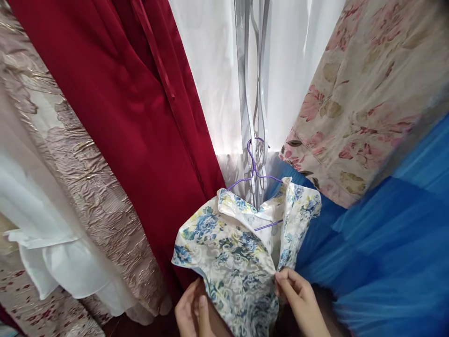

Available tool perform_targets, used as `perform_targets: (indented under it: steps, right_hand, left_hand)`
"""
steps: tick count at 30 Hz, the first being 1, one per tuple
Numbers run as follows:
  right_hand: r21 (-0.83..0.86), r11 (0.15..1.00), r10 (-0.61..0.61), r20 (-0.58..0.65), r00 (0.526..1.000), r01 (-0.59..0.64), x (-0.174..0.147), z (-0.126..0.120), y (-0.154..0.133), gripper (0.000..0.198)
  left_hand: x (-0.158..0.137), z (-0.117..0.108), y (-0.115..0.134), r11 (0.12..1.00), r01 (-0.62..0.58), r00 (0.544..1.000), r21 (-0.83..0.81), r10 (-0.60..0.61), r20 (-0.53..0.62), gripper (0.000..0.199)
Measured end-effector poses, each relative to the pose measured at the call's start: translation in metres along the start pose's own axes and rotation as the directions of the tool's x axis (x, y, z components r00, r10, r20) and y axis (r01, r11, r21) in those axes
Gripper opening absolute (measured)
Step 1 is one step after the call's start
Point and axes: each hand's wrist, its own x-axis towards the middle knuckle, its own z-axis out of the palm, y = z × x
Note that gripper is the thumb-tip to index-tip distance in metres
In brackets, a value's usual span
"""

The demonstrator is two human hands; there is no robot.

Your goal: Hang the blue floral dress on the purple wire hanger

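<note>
A white short-sleeved dress point(238, 262) with blue and yellow flowers hangs on a purple hanger point(254, 172). Its front is parted from the neck down, with the hanger's lower bar showing inside. Where the opening ends, my right hand point(298, 292) pinches the fabric edge between thumb and fingertips. Beside the dress's left edge, under the sleeve, is my left hand point(192, 309). Its fingers are loosely curled, with the thumb apart and no cloth visible between them. The lower part of the dress runs out of view.
A metal rack point(259, 93) with white hooks stands behind the hanger. To the left hang a red satin dress point(133, 117), a pink textured dress point(101, 196) and a white garment point(63, 262). A floral dress point(354, 117) and blue tulle point(379, 243) hang at the right.
</note>
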Motion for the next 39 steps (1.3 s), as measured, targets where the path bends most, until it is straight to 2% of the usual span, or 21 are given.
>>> perform_targets:
  steps: [1,3,5,9,10,12,14,15,20,23,25,26,27,29,30,31,32,34,36,38,39]
  right_hand:
    - [0.014,1.0,0.025,0.01,1.0,-0.025,-0.003,0.002,-0.001,0.048]
    - [0.036,0.996,0.08,0.063,0.995,-0.083,-0.008,0.008,-0.005,0.049]
    - [0.048,0.992,0.114,0.107,0.988,-0.12,-0.012,0.015,-0.011,0.049]
    - [0.077,0.991,0.097,0.106,0.99,-0.105,-0.004,0.018,-0.037,0.052]
    - [0.084,0.993,0.077,0.09,0.993,-0.085,0.002,0.016,-0.047,0.053]
    - [0.097,0.995,0.014,0.035,0.999,-0.017,0.02,0.012,-0.073,0.052]
    - [0.141,0.988,-0.067,-0.008,0.998,0.067,0.042,0.012,-0.104,0.042]
    - [0.17,0.981,-0.093,0.002,0.996,0.091,0.054,0.014,-0.119,0.039]
    - [0.31,0.927,-0.228,0.02,0.973,0.211,0.098,0.039,-0.179,0.035]
    - [0.365,0.903,-0.247,0.01,0.969,0.227,0.102,0.048,-0.19,0.033]
    - [0.36,0.903,-0.253,0.006,0.968,0.233,0.098,0.048,-0.189,0.032]
    - [0.351,0.907,-0.254,0.008,0.967,0.235,0.094,0.046,-0.187,0.031]
    - [0.34,0.911,-0.252,0.01,0.968,0.234,0.09,0.045,-0.185,0.03]
    - [0.308,0.922,-0.25,0.016,0.968,0.233,0.082,0.042,-0.183,0.027]
    - [0.287,0.928,-0.255,0.02,0.967,0.239,0.079,0.04,-0.182,0.025]
    - [0.264,0.931,-0.267,0.024,0.963,0.251,0.077,0.04,-0.182,0.023]
    - [0.238,0.934,-0.282,0.031,0.959,0.267,0.075,0.039,-0.182,0.02]
    - [0.18,0.937,-0.312,0.045,0.949,0.3,0.076,0.04,-0.182,0.018]
    - [0.129,0.938,-0.33,0.04,0.943,0.323,0.081,0.042,-0.177,0.022]
    - [0.097,0.938,-0.336,0.024,0.941,0.332,0.088,0.044,-0.168,0.026]
    - [0.089,0.939,-0.336,0.017,0.942,0.333,0.091,0.045,-0.161,0.027]
  left_hand:
    - [-0.005,0.01,-0.007,0.994,-0.094,0.996,0.056,0.094,-0.001,0.022]
    - [-0.021,0.029,-0.02,0.958,-0.245,0.964,0.149,0.224,0.145,0.014]
    - [-0.037,0.048,-0.03,0.939,-0.291,0.907,0.18,0.212,0.364,0.011]
    - [-0.047,0.068,-0.042,0.919,-0.314,0.818,0.237,0.135,0.559,0.012]
    - [-0.045,0.069,-0.043,0.91,-0.344,0.785,0.231,0.144,0.602,0.013]
    - [-0.036,0.067,-0.04,0.87,-0.439,0.681,0.223,0.161,0.715,0.014]
    - [-0.023,0.062,-0.032,0.795,-0.552,0.565,0.251,0.135,0.814,0.016]
    - [-0.017,0.058,-0.027,0.749,-0.602,0.522,0.276,0.108,0.846,0.017]
    - [0.007,0.038,-0.005,0.524,-0.793,0.368,0.31,0.006,0.93,0.019]
    - [0.015,0.032,-0.001,0.505,-0.825,0.273,0.252,-0.033,0.961,0.021]
    - [0.026,0.036,0.007,0.557,-0.796,0.274,0.234,-0.013,0.962,0.015]
    - [0.034,0.04,0.015,0.598,-0.768,0.307,0.229,0.03,0.951,0.011]
    - [0.043,0.046,0.026,0.646,-0.731,0.363,0.22,0.096,0.927,0.009]
    - [0.066,0.064,0.056,0.736,-0.655,0.514,0.173,0.266,0.816,0.021]
    - [0.078,0.074,0.074,0.764,-0.631,0.567,0.134,0.335,0.753,0.03]
    - [0.089,0.085,0.092,0.771,-0.629,0.576,0.1,0.376,0.726,0.038]
    - [0.098,0.096,0.109,0.76,-0.644,0.555,0.089,0.384,0.738,0.039]
    - [0.111,0.116,0.138,0.693,-0.719,0.454,0.055,0.408,0.792,0.03]
    - [0.116,0.131,0.157,0.61,-0.792,0.381,0.031,0.454,0.806,0.024]
    - [0.118,0.139,0.166,0.558,-0.829,0.37,0.024,0.516,0.772,0.021]
    - [0.121,0.14,0.167,0.56,-0.828,0.393,0.03,0.542,0.743,0.02]
